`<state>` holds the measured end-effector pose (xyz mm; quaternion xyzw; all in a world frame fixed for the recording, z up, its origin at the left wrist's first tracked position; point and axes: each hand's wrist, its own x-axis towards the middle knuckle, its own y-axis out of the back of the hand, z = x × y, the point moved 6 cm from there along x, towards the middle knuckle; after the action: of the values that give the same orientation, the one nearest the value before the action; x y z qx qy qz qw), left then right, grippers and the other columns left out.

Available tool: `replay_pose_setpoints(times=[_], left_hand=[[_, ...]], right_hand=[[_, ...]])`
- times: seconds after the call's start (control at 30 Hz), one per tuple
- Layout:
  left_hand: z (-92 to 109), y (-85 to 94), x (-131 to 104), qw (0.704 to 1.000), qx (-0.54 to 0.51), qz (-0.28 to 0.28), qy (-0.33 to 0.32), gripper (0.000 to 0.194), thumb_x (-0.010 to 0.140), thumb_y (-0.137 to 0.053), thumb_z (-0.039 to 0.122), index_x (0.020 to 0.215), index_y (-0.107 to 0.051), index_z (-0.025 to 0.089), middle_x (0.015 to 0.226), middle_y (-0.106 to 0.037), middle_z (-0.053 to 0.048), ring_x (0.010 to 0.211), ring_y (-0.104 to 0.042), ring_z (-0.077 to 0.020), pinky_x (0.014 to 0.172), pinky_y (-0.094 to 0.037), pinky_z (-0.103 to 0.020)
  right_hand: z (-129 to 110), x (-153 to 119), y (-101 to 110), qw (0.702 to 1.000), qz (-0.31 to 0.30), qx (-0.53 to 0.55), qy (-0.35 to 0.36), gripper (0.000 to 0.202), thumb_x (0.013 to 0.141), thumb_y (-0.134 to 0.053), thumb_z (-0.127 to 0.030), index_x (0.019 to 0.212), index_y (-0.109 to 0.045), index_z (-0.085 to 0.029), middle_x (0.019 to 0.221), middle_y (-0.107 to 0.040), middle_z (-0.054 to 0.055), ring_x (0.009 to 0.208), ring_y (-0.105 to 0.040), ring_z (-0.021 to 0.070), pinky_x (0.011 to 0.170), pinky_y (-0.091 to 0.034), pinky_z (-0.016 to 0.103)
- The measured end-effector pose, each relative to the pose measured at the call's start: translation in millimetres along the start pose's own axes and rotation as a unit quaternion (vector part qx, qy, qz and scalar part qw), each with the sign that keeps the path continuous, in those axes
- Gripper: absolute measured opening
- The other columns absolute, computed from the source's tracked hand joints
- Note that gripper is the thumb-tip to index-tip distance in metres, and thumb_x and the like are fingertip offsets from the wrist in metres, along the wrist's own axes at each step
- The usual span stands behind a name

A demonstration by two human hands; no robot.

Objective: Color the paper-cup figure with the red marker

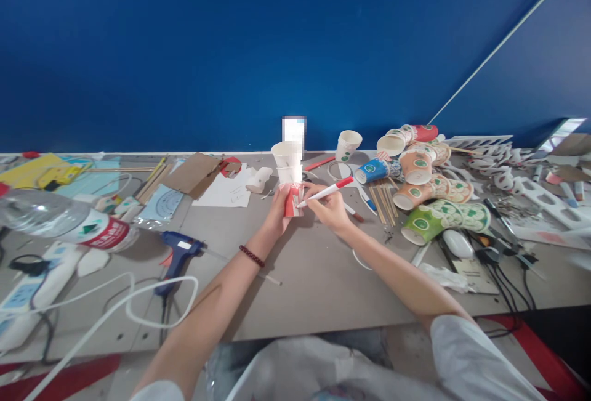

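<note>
My left hand (277,211) is wrapped round a red and white paper cup (290,202) near the middle of the table. White paper cups (287,159) rise above it in a stack, mouth upward. In my right hand (331,209) is a white marker (329,190) with a red end, pinched between the fingers. The marker's tip points left and down at the side of the red cup; whether it touches cannot be made out. Part of the cup is hidden behind my left fingers.
Several patterned paper cups (420,223) lie in rows at right, beside wooden sticks (384,202). A blue glue gun (178,256), a water bottle (69,219) and a looping white cable (138,293) are at left. Paper (224,188) and another white cup stack (347,145) stand farther back.
</note>
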<state>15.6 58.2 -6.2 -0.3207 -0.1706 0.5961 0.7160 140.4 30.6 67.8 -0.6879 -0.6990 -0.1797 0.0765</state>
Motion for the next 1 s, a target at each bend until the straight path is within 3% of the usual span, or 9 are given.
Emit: replay_pose_setpoints(times=[0.17,0.47,0.77,1.0], left_hand=[[-0.5,0.4,1.6,1.000,-0.015,0.004,-0.009,0.048,0.078,-0.077,0.055,0.107,-0.065,0.019,0.096,-0.072,-0.006,0.090,-0.068,-0.0219,0.082,-0.050,-0.033],[0.9,-1.9,-1.4,1.000,-0.001,0.004,0.001,0.053,0.080,-0.074,0.058,0.114,-0.066,0.019,0.093,-0.072,-0.007,0.083,-0.068,-0.0212,0.072,-0.051,-0.033],[0.2,-0.5,1.0,1.000,-0.014,0.004,-0.004,0.050,0.077,-0.078,0.056,0.108,-0.066,0.018,0.093,-0.072,-0.005,0.084,-0.068,-0.0185,0.077,-0.052,-0.030],[3.8,-4.8,-2.1,1.000,-0.009,-0.006,0.003,0.054,0.075,-0.078,0.059,0.108,-0.068,0.017,0.085,-0.071,-0.005,0.072,-0.066,-0.0172,0.065,-0.052,-0.029]], right_hand=[[-0.5,0.1,2.4,1.000,0.030,0.008,0.000,0.006,0.074,-0.064,-0.023,0.073,-0.070,-0.023,0.085,-0.076,0.005,0.111,-0.071,0.0297,0.091,-0.056,0.039],[3.0,-0.4,-0.5,1.000,-0.013,0.007,0.008,0.017,0.069,-0.057,-0.014,0.060,-0.066,-0.025,0.060,-0.068,-0.001,0.118,-0.068,0.0307,0.104,-0.050,0.043],[1.8,-0.1,1.0,1.000,0.009,0.007,0.000,0.014,0.070,-0.058,-0.014,0.064,-0.067,-0.023,0.073,-0.072,0.002,0.111,-0.070,0.0297,0.088,-0.055,0.035],[6.0,-0.8,-0.5,1.000,-0.020,0.012,-0.013,0.013,0.069,-0.059,-0.016,0.061,-0.066,-0.025,0.069,-0.072,0.002,0.125,-0.064,0.0330,0.099,-0.052,0.040]])
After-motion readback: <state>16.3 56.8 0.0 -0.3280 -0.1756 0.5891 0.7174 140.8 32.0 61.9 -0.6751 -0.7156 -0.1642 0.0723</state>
